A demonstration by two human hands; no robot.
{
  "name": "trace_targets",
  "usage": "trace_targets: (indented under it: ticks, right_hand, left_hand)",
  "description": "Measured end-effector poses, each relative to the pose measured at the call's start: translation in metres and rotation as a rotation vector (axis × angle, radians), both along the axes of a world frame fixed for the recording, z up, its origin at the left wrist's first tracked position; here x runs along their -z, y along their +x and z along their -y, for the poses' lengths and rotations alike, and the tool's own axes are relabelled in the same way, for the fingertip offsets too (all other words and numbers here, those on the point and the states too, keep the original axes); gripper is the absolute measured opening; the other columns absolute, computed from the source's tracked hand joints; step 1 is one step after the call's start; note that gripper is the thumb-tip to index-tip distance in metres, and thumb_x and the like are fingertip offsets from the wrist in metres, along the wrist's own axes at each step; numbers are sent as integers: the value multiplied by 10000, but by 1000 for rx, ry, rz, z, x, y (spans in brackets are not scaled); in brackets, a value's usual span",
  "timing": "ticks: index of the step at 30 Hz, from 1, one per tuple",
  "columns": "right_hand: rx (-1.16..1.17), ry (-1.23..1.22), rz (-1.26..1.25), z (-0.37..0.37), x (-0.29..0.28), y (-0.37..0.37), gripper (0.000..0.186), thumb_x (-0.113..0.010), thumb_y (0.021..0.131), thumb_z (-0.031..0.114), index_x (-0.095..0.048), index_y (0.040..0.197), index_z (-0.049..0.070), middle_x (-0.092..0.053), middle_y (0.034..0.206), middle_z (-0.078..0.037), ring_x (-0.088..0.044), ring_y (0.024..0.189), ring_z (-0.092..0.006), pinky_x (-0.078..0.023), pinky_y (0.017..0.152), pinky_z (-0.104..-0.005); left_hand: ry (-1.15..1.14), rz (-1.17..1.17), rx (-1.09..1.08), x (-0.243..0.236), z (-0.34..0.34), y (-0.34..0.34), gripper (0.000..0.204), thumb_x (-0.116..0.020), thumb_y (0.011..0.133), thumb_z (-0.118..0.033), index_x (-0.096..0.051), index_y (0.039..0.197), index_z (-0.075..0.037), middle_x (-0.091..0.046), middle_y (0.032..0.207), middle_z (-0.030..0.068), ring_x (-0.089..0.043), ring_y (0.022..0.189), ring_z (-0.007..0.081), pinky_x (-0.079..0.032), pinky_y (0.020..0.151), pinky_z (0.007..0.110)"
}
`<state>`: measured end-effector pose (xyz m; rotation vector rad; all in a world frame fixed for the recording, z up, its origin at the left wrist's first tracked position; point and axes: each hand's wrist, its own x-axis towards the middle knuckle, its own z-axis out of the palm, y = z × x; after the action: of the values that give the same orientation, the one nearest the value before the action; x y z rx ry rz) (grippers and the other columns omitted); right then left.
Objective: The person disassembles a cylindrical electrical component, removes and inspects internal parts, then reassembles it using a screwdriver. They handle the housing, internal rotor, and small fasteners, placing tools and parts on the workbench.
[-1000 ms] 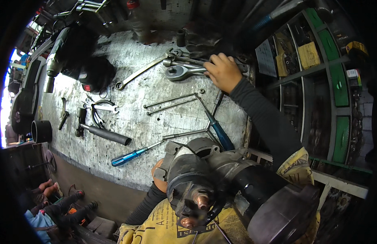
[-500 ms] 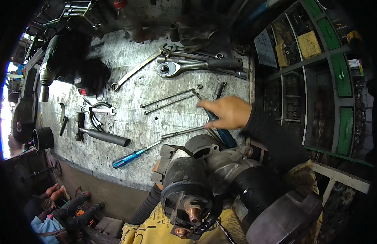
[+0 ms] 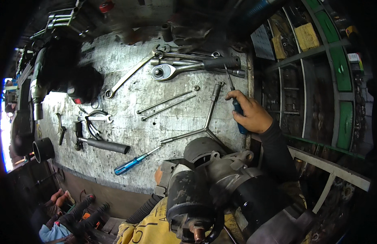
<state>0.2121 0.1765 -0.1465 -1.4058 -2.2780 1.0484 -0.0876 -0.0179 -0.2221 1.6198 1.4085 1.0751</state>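
My right hand [image 3: 253,113] is closed round the blue handle of a screwdriver [image 3: 237,106], its thin shaft pointing up toward the table's far side. Left of it lies a Y-shaped socket wrench [image 3: 205,129]. In front of me a starter motor [image 3: 253,195] with a copper-threaded stud sits over yellow cloth [image 3: 154,221]. Just a patch of my left hand [image 3: 158,176] shows at the motor's left side; its fingers are hidden. A second blue-handled screwdriver [image 3: 131,163] rests near the table edge, and two long bolts [image 3: 166,103] lie mid-table beside a small nut [image 3: 196,88].
A ratchet [image 3: 164,72] and several wrenches lie at the back. A hammer [image 3: 105,145], pliers [image 3: 93,122] and a cordless impact tool [image 3: 38,91] are on the left. Parts shelves [image 3: 314,81] stand at right. A seated person [image 3: 58,227] is at lower left.
My right hand has closed on the blue screwdriver and carried it right, off the Y-shaped wrench, with its tip now turned upward. The view has shifted slightly.
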Motion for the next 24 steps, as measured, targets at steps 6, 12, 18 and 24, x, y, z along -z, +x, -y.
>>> trace_targets:
  ticks: [6,12,18,24]
  right_hand:
    - [189,-158,21,4,0,8,471,-571,811,34,-450,1264,75,-606,1161,-183,-622,1087,-321,-474,928,-370]
    - [294,239,-127,-4,-6,22,475,-594,818,11,-480,1269,108,-566,1025,-92,-557,882,-181,-452,826,-307]
    - [158,-64,-85,8,-7,5,437,-632,852,88,-475,1258,118,-619,1053,-137,-639,975,-275,-491,847,-364]
    - [-307,-166,154,15,6,-31,448,-654,852,104,-521,1280,87,-599,1166,-152,-612,1065,-320,-476,937,-405]
  left_hand:
    - [-18,15,23,1,-1,-5,247,-655,805,-147,-612,979,23,-598,937,138,-580,814,295,-449,730,368]
    - [1,21,22,-8,-2,-9,247,-649,820,-139,-614,1003,24,-605,966,137,-585,843,288,-452,756,365]
    - [58,29,-10,-30,5,-24,248,-642,836,-130,-617,1027,26,-612,994,136,-591,871,281,-454,781,363]
    - [14,21,62,4,-2,-1,250,-636,851,-122,-619,1051,27,-619,1023,135,-596,899,275,-457,806,360]
